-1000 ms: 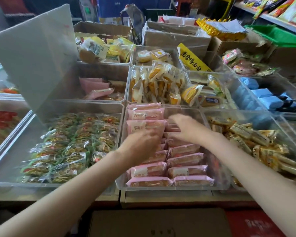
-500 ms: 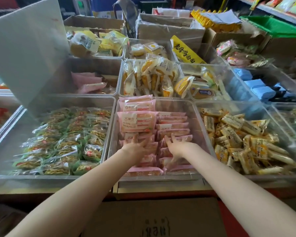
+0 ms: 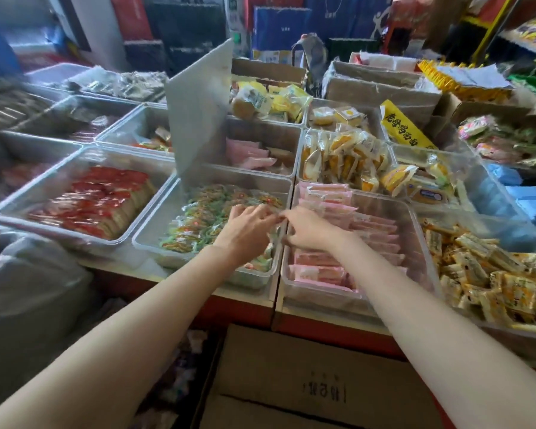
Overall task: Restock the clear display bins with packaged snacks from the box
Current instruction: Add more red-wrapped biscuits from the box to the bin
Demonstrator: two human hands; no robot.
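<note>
Fingers (image 3: 262,215) meet over green-snack bin (image 3: 155,230), lid (image 3: 198,113) upright.

Clear glossy plastic bins (image 3: 410,212), shiny film-wrapped snacks (image 3: 331,209), matt brown cardboard box (image 3: 307,376)

A yellow sign (image 3: 406,126) bears black Chinese characters, "老母鸡汤面"; the print on the cardboard box (image 3: 322,388) is unreadable.

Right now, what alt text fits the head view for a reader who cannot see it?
Two bare hands meet over the shared rim between a clear bin of green-wrapped snacks and a bin of pink packets; the left hand and right hand have curled fingers, their grip unclear. A closed cardboard box sits below.
</note>
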